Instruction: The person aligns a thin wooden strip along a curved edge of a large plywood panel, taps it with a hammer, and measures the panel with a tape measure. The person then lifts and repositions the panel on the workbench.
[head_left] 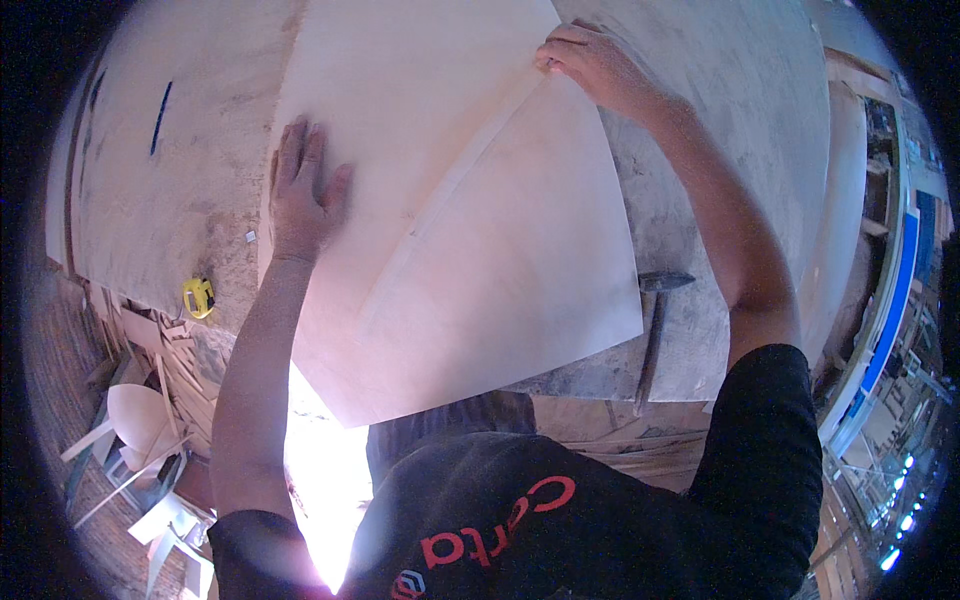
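Note:
A large, pale, thin sheet (pixel 510 230) lies on the worktable, its near corners hanging over the front edge. Across it runs a narrow pale strip (pixel 440 205), slanting from lower left to upper right; I cannot tell whether it is a loose straightedge or a seam. At its far end my right hand (pixel 590 65) is closed, fingers bent together and pressed on the strip. My left hand (pixel 305 190) rests flat along the sheet's left edge, fingers stretched out and thumb apart, slightly blurred.
A hammer (pixel 655 325) lies right of the sheet by the table's near edge. Left of it is a yellow tape measure (pixel 199 298) on the stained tabletop (pixel 190 215). Wood offcuts (pixel 165 360) are heaped on the floor at left. A blue-edged rail (pixel 890 300) runs along the right.

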